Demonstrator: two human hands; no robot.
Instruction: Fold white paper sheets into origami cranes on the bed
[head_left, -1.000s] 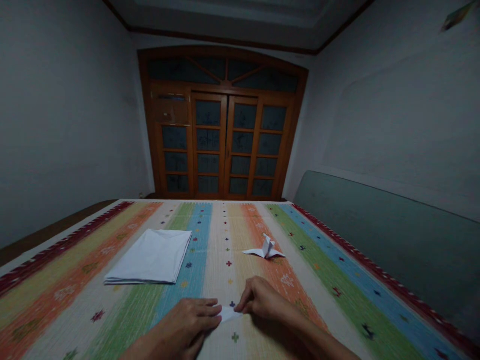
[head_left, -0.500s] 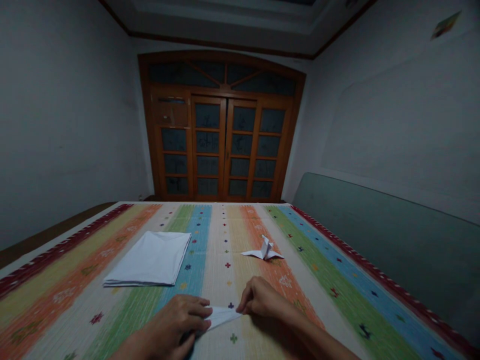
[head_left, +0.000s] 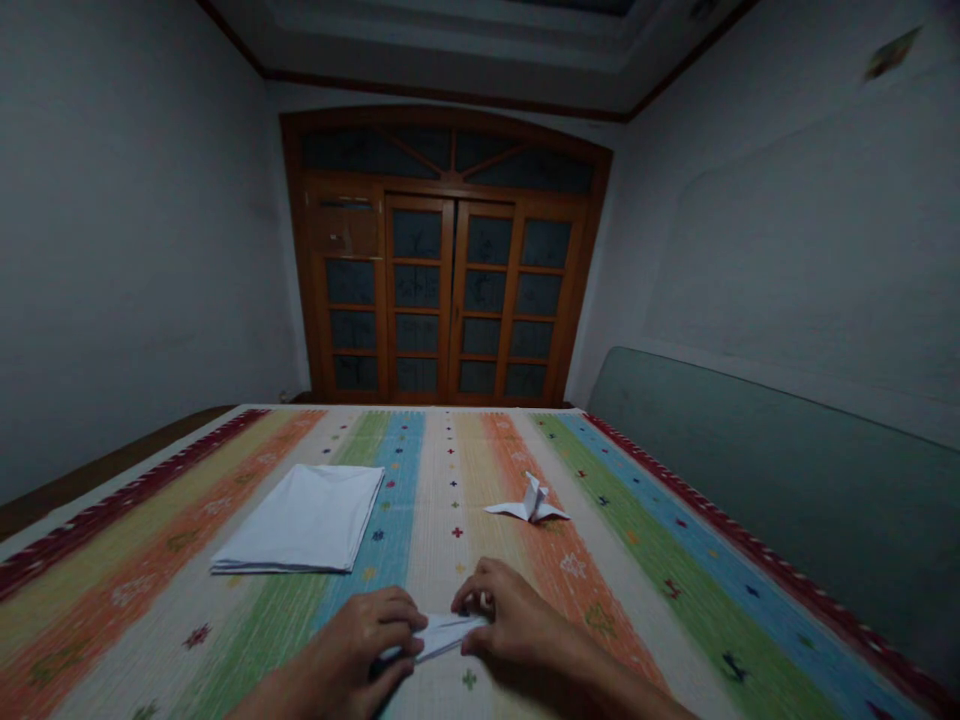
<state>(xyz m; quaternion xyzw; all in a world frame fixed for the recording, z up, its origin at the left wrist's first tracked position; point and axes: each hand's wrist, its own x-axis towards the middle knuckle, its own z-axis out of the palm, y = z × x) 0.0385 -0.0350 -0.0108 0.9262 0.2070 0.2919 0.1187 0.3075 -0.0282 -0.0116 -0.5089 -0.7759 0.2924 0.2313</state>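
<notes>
A narrow piece of folded white paper [head_left: 444, 634] lies low over the striped cloth, between my two hands. My left hand [head_left: 367, 640] is closed on its left end, fingers on top and thumb at the near side; that end is hidden. My right hand [head_left: 506, 618] grips the other end, its fingers curled at the far edge and the thumb at the near one. Beyond my right hand stands a folded white paper crane [head_left: 532, 502], wings spread and touching nothing but the cloth.
A stack of white paper sheets [head_left: 304, 520] rests on the left part of the striped tablecloth [head_left: 247, 640]. Along the right side of the table runs a grey-green bench back [head_left: 757, 470]. Wooden glazed doors [head_left: 450, 290] close off the far wall.
My right hand has shifted slightly left along the paper, and its thumb now shows at the near edge with the fingers more arched. The left hand stays nearly in place.
</notes>
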